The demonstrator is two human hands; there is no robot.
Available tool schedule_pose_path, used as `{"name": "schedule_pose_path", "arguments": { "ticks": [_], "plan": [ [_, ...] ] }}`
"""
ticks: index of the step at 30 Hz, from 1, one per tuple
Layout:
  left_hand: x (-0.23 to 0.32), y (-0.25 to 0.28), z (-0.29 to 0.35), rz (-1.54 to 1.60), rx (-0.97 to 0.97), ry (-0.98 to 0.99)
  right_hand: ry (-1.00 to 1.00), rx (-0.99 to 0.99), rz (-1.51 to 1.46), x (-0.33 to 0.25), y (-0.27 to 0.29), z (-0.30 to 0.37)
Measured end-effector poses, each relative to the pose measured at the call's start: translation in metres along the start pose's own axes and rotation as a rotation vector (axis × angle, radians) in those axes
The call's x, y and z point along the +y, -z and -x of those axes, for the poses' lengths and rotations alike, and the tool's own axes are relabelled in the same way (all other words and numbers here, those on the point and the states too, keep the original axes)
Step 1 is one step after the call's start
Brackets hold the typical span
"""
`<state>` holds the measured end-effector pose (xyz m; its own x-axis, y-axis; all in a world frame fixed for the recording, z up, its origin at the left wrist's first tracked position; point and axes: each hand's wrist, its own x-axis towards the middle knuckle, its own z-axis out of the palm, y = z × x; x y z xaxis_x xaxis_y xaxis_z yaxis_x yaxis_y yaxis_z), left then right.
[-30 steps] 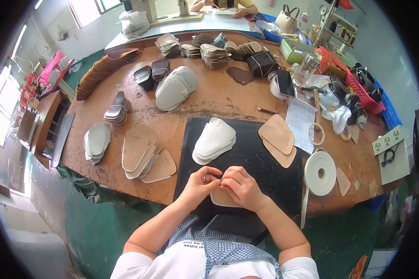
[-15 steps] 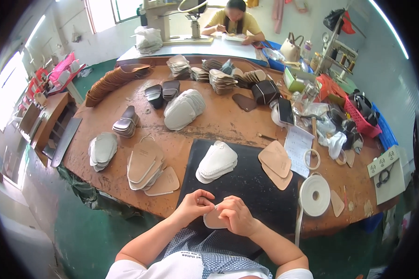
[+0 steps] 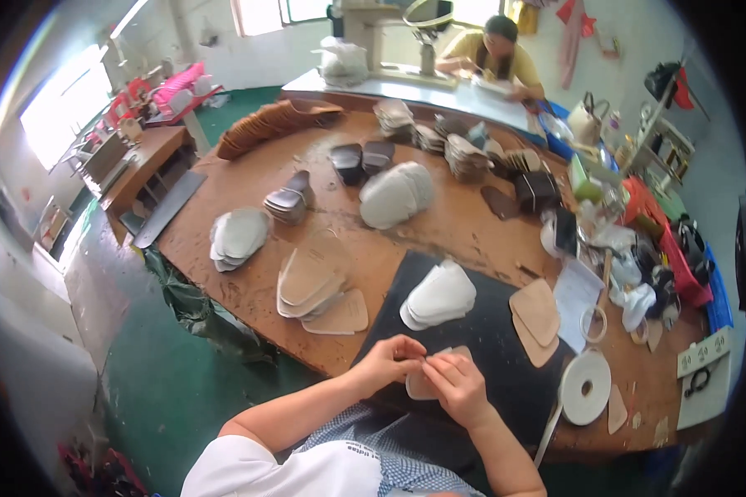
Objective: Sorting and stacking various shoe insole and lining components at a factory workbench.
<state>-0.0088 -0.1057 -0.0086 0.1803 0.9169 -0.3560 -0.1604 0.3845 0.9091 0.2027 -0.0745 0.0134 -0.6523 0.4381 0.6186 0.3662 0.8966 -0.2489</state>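
Over the near edge of a black mat (image 3: 497, 381), my right hand (image 3: 460, 385) grips a small tan piece with a pale rim (image 3: 420, 384), flat and rounded at the corner. My left hand (image 3: 392, 363) is closed in a pinch at the piece's upper edge, its fingertips meeting those of the right. What lies between the left fingertips is too small to make out. Just beyond the hands, a stack of white rounded pieces (image 3: 439, 294) rests on the mat. Two similar tan pieces (image 3: 535, 319) overlap at the mat's right side.
Left of the mat lie more tan pieces (image 3: 311, 277) and a white stack (image 3: 239, 236). A white tape roll (image 3: 585, 388) sits at right, its tape hanging over the table edge. Further back are a larger white stack (image 3: 396, 195), brown curved pieces (image 3: 273, 126) and a seated person (image 3: 497, 62).
My view has swung to the left, so the table and its stacks appear further right. Both hands stay together on the tan piece, with the right fingers now straighter along its upper edge.
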Motion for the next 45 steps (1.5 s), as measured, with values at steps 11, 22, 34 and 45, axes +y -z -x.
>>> {"name": "schedule_pose_path", "arguments": {
  "ticks": [11,22,34,45],
  "plan": [
    [0.036,-0.001,-0.012,-0.003,0.037,-0.011,-0.094,0.06,0.107,0.012,-0.009,-0.002],
    [0.028,-0.006,-0.005,-0.076,0.048,0.012,0.003,0.048,-0.02,0.004,-0.006,-0.001],
    [0.085,0.073,-0.004,-1.359,1.007,-0.739,-0.829,0.632,-0.308,0.007,0.068,0.014],
    [0.055,-0.005,-0.093,-1.465,0.358,-0.839,-1.24,0.328,-0.632,0.016,0.09,0.057]
  ]
}}
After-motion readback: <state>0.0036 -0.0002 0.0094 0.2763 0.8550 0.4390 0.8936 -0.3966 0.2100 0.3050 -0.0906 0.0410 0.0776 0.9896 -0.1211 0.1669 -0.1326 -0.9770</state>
